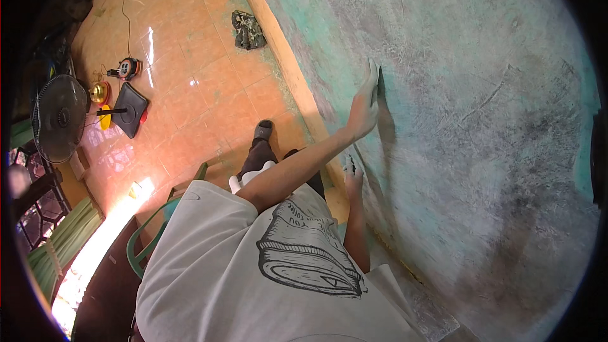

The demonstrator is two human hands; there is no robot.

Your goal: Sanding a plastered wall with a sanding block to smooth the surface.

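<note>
My left hand [365, 109], dusted pale, reaches across to the grey and green patchy wall [456, 104]. Its fingers are stretched out and close together along the surface; the palm side is hidden, so whether it holds anything is unclear. Lower down, near the foot of the wall, is my right hand [354, 173], also pale with dust, its fingers bent. A small dark patch shows between those fingers, too small to tell whether it is an object or shadow. Dark shadows fall on the wall beside both hands.
A crumpled camouflage cloth [248, 30] lies on the orange tiled floor [190, 57] near a yellowish ledge [285, 52] along the wall. At left stand a pedestal fan [61, 118] and a cable reel [128, 69]. A green plastic chair [137, 247] is beside me.
</note>
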